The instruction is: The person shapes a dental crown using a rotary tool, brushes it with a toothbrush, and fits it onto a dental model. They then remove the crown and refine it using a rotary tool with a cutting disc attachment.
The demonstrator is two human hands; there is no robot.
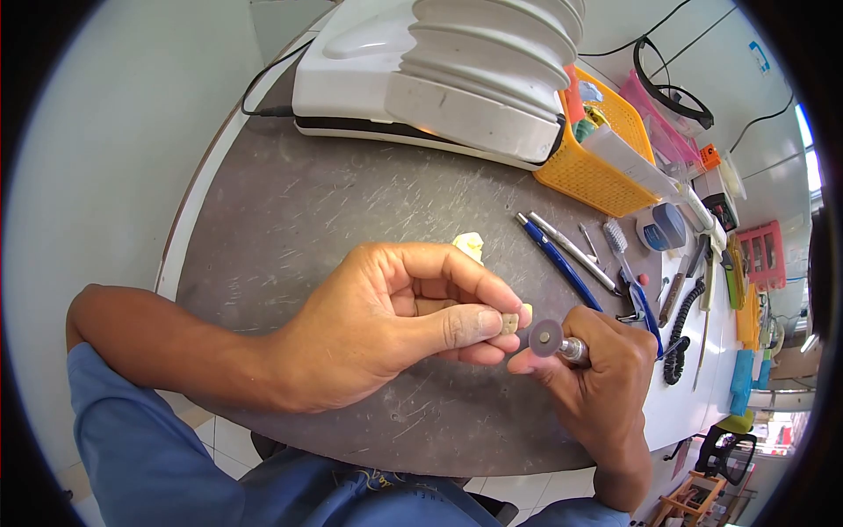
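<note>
My left hand [413, 316] pinches a small beige block [509, 324], perhaps a dental piece, between thumb and fingers. Most of the block is hidden by the fingertips. My right hand [606, 369] is wrapped round a rotary handpiece [575, 351] with a silver tip. A round grey-purple cutting disc [545, 337] is mounted on that tip, facing up toward me. The disc sits just right of the block, with a small gap between them. Behind my left hand, a pale yellow lump [469, 245] lies on the grey worktop [290, 202].
A white machine with a ribbed hose [483, 53] stands at the back. Right of it is a yellow basket [606, 167] holding papers. A blue pen-like tool [558, 259], a toothbrush [616, 241] and a round jar [663, 228] lie beyond my right hand, near a coiled black cord [678, 347].
</note>
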